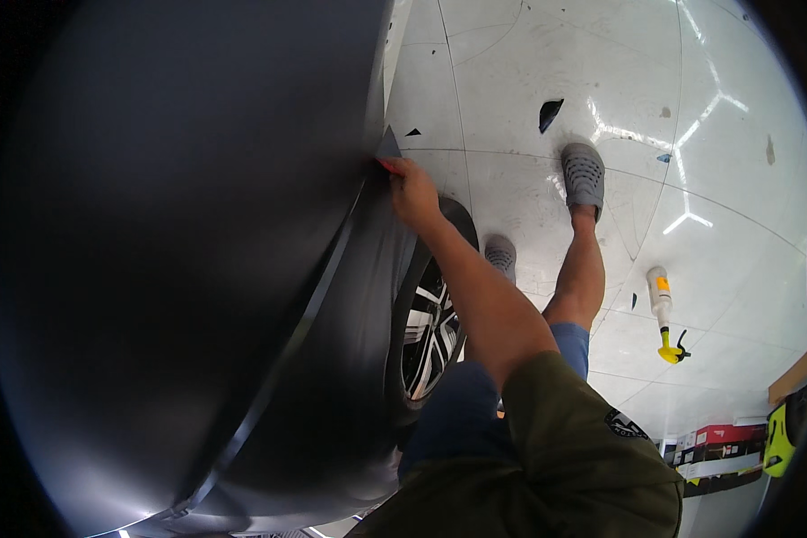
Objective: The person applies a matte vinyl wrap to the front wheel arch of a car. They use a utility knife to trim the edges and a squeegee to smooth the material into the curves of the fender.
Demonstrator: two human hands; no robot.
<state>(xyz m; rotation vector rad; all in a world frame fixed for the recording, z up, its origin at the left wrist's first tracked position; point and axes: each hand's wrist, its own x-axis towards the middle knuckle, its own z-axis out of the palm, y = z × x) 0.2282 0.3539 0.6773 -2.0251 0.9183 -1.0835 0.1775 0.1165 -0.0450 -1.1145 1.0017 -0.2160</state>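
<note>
Our right hand (414, 193) closes on a small red scraper (388, 166) at the car panel (197, 251) edge above the wheel (430, 327). It seems light and stiff, best pinched flat. Our left hand is out of view.

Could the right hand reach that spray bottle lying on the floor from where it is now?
Probably not without moving: the right hand is up against the dark car panel, while the spray bottle lies on the floor beyond the person's legs.
</note>
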